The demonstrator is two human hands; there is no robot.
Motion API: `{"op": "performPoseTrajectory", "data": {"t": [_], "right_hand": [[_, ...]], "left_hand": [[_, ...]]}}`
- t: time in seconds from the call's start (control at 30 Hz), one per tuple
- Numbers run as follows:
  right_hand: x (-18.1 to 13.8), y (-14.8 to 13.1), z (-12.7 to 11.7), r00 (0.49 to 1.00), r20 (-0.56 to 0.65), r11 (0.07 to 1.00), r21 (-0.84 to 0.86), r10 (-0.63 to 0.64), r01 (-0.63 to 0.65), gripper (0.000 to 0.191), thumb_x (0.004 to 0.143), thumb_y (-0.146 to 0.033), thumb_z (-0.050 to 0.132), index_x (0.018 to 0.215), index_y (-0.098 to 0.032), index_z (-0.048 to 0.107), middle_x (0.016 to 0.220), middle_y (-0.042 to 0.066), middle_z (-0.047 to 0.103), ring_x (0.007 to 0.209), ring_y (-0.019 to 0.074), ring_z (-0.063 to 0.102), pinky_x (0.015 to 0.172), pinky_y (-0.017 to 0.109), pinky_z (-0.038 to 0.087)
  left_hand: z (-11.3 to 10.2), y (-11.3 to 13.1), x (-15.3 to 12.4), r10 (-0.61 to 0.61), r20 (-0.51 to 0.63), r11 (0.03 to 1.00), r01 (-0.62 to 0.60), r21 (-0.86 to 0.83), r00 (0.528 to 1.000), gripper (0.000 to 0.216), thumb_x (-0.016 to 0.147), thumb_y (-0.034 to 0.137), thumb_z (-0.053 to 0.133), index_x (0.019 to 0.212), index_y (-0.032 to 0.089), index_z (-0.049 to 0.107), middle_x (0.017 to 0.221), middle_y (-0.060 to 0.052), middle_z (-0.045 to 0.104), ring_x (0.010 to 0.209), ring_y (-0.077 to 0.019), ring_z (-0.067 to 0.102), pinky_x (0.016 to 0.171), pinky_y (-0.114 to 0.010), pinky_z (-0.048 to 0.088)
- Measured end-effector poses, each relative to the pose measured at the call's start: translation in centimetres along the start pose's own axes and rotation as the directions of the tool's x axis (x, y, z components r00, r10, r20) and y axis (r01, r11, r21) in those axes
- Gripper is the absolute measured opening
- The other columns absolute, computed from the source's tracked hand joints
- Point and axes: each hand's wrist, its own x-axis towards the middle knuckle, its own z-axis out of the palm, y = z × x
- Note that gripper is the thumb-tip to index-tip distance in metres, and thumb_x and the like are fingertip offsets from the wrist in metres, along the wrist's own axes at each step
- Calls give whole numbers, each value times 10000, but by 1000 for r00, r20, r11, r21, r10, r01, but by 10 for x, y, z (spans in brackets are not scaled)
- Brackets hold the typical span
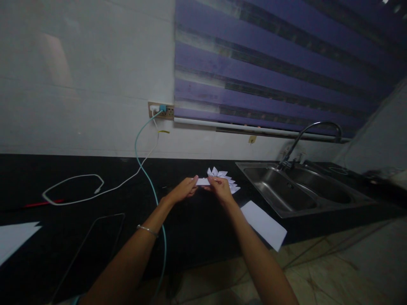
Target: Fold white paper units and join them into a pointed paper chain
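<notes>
A small folded strip of white paper (202,181) is stretched level between my two hands, above the black counter. My left hand (183,189) pinches its left end, thumb on top. At the other end, my right hand (220,187) grips the paper with thumb and fingers. Just behind and beside my right hand lies a group of pointed, folded white paper pieces (233,187), partly hidden by that hand. A flat white sheet of paper (265,224) rests to the right of my right forearm, near the counter's front edge.
A double steel sink (276,188) with a curved tap (299,137) stands at the right. A teal cable (151,186) crosses the counter under my left arm; a white cable (73,180) loops at left. More white paper (15,237) lies far left. A wall socket (170,111) holds plugs.
</notes>
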Motion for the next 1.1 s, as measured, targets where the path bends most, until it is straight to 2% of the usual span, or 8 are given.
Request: {"op": "performPoseTrajectory", "data": {"t": [0.1, 0.17, 0.27, 0.4, 0.57, 0.73, 0.87, 1.1], "right_hand": [[0, 1, -1, 999, -19, 998, -57, -39, 38, 377, 675, -510, 702, 766, -144, 721, 664, 32, 666, 598, 182, 627, 592, 320, 536], [1, 2, -2, 998, -7, 993, -94, -68, 67, 370, 691, -509, 687, 767, -150, 727, 678, 31, 670, 615, 180, 626, 605, 320, 537], [1, 2, -3, 994, 28, 980, -170, -105, 109, 358, 730, -497, 654, 817, -159, 735, 754, 44, 692, 681, 194, 636, 659, 336, 536], [0, 2, -5, 986, 52, 937, -307, -158, 166, 322, 765, -444, 636, 922, -176, 723, 873, 66, 704, 755, 211, 640, 694, 345, 525], [-3, -4, -4, 958, 94, 889, -358, -270, 285, 272, 806, -318, 592, 1052, -219, 653, 1072, 66, 651, 932, 206, 615, 791, 334, 497], [-7, -12, -3, 884, 194, 733, -498, -426, 463, 147, 766, -178, 588, 892, -199, 661, 1095, 71, 601, 1050, 209, 553, 918, 359, 425], [-10, -13, -4, 862, 314, 608, -613, -398, 504, 154, 760, -142, 570, 849, -207, 677, 1063, 65, 596, 1042, 208, 541, 942, 376, 390], [-11, -11, -8, 852, 393, 515, -680, -346, 522, 201, 756, -205, 623, 950, -202, 679, 1019, 68, 596, 987, 202, 547, 899, 355, 408]], "left_hand": [[2, -5, 3, -22, 31, 996, 25, -84, 999, 557, 844, 669, 300, 576, 185, 365, 439, 75, 305, 343, -56, 286, 376, -199, 260], [0, -9, 7, -28, 63, 993, 35, -115, 998, 605, 831, 700, 263, 583, 170, 420, 420, 45, 388, 346, -71, 383, 391, -202, 308], [-6, -14, 11, -135, 158, 975, 160, -157, 978, 765, 756, 795, 136, 677, 134, 514, 444, -33, 526, 357, -118, 498, 356, -202, 298], [-12, -12, 10, -99, 87, 976, 114, -186, 991, 596, 796, 683, 399, 785, 102, 533, 493, -53, 589, 376, -128, 551, 355, -184, 320], [-10, -5, 4, -51, 120, 977, 74, -201, 992, 440, 811, 533, 522, 934, 111, 524, 579, -50, 630, 476, -155, 624, 370, -173, 345], [-11, -6, 5, -37, 96, 994, 47, -102, 995, 362, 798, 469, 570, 824, 109, 547, 627, -51, 640, 503, -122, 615, 392, -164, 335], [-12, -8, 6, -50, 72, 998, 53, -35, 996, 372, 818, 473, 527, 814, 103, 563, 606, -44, 636, 482, -113, 591, 392, -170, 296], [-8, -9, 3, -48, 50, 995, 44, 88, 998, 399, 838, 482, 472, 741, 109, 578, 551, -23, 605, 474, -109, 551, 464, -195, 338]]}}
